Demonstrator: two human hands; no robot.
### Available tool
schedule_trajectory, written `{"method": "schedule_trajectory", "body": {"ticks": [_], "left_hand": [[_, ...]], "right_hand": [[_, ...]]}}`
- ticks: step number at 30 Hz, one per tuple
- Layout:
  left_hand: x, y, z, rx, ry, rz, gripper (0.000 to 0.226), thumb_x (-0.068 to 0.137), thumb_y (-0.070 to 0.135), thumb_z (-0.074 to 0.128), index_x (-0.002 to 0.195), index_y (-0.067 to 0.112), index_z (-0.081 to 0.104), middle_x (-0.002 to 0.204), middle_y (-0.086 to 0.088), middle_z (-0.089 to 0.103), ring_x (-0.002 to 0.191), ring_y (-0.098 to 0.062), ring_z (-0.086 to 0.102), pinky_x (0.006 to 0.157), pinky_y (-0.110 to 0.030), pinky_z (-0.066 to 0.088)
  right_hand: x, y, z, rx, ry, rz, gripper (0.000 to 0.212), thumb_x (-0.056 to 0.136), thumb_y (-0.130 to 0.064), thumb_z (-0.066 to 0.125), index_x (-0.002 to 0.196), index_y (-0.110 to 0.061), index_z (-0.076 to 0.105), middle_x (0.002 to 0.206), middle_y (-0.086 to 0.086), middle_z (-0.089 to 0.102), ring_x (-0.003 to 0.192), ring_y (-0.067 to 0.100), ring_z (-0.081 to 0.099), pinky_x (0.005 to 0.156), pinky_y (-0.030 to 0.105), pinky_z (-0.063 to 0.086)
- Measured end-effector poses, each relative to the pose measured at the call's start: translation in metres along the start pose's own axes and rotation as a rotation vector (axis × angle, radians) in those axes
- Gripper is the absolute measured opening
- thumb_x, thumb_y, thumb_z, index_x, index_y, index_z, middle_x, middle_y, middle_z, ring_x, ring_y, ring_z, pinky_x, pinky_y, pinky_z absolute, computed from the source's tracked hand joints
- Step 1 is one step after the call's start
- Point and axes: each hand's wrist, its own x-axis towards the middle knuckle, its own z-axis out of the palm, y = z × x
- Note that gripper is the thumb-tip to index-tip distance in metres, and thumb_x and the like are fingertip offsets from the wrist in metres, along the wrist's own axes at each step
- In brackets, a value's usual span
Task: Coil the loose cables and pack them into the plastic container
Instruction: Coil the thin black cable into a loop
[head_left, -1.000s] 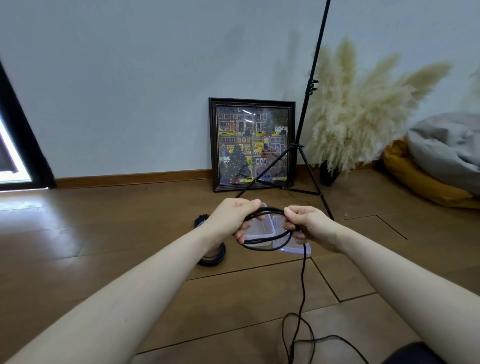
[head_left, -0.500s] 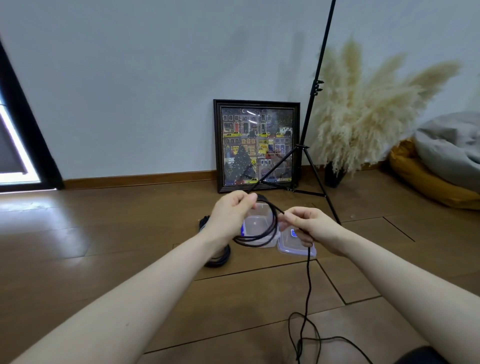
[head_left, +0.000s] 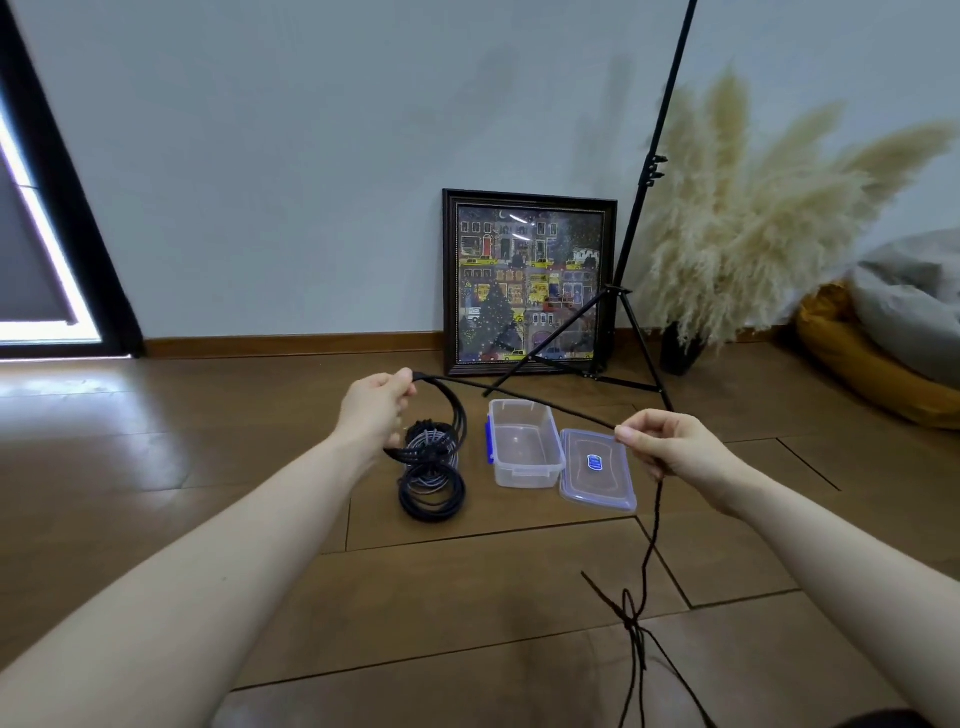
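Between the two raised hands a black cable (head_left: 524, 400) runs taut, and both grips sit on it. At one end, the left hand (head_left: 375, 410) has its fingers curled round several gathered loops of this cable; the loops hang down from the grip in a half ring just to the hand's inner side. At the other end, the right hand (head_left: 670, 449) pinches the same cable between thumb and fingertips, with the other fingers loosely curled behind. Below that pinch the free length drops to the wooden floor (head_left: 208, 467), where it crosses over itself in a loose tangle close to the person. Under the stretched span, and lying between the two grips, stands the clear plastic container (head_left: 525, 444), open, with blue clips on its left wall. Its lid (head_left: 597, 470) rests flat on the floor, touching the container's right side, just below and inward of the right hand's pinch. Directly beneath the left hand's hanging loops lie two coiled cables (head_left: 431, 475) on the floor, one bundle nearer the person and one behind it, just left of the container and apart from it. Beyond both hands, against the wall, leans a framed picture (head_left: 527, 280), with a black tripod stand (head_left: 631, 291) in front of its right edge and a vase of pampas grass (head_left: 743, 218) farther right.
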Motion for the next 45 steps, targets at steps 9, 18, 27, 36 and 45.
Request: {"method": "schedule_trajectory", "body": {"ticks": [9,18,27,36,45], "left_hand": [[0.019,-0.01,-0.024,0.001,0.234,-0.095,0.029,0.104,0.029,0.046,0.084,0.013,0.06,0.07,0.002,0.044,0.055,-0.014,0.031,0.047,-0.026,0.028],[0.023,-0.014,-0.027,0.04,0.198,-0.171,0.027,0.102,0.026,0.048,0.08,0.013,0.058,0.067,0.0,0.04,0.052,-0.017,0.029,0.046,-0.026,0.026],[0.004,-0.013,0.002,0.156,-0.01,-0.098,0.032,0.104,0.027,0.048,0.078,0.012,0.058,0.062,0.001,0.04,0.049,-0.014,0.028,0.04,-0.022,0.028],[-0.016,-0.008,0.03,0.124,-0.146,-0.046,0.028,0.105,0.024,0.048,0.087,0.005,0.059,0.061,-0.002,0.044,0.043,-0.014,0.039,0.041,-0.026,0.04],[-0.033,-0.001,0.053,-0.023,-0.285,-0.072,0.026,0.106,0.021,0.046,0.092,0.001,0.054,0.062,-0.011,0.058,0.043,-0.02,0.063,0.042,-0.029,0.052]], "right_hand": [[-0.008,0.009,-0.02,-0.049,0.187,0.022,0.012,0.091,-0.018,0.067,0.094,-0.006,0.067,0.065,0.0,0.054,0.056,0.014,0.044,0.059,0.025,0.041],[-0.008,0.01,-0.022,-0.357,0.266,-0.008,0.011,0.091,-0.023,0.068,0.085,-0.014,0.069,0.08,0.003,0.064,0.074,0.017,0.055,0.064,0.029,0.043],[-0.003,-0.01,0.001,-0.801,0.097,-0.144,0.018,0.094,-0.026,0.061,0.077,-0.021,0.064,0.087,-0.008,0.059,0.084,0.014,0.053,0.071,0.033,0.041],[-0.005,-0.036,0.035,-0.678,-0.085,-0.344,0.031,0.099,-0.016,0.052,0.068,-0.021,0.055,0.078,-0.003,0.058,0.081,0.017,0.054,0.079,0.036,0.042],[-0.001,-0.039,0.058,-0.401,-0.232,-0.268,0.037,0.104,-0.023,0.042,0.069,-0.021,0.054,0.068,-0.004,0.046,0.065,0.011,0.041,0.066,0.03,0.035]]}}
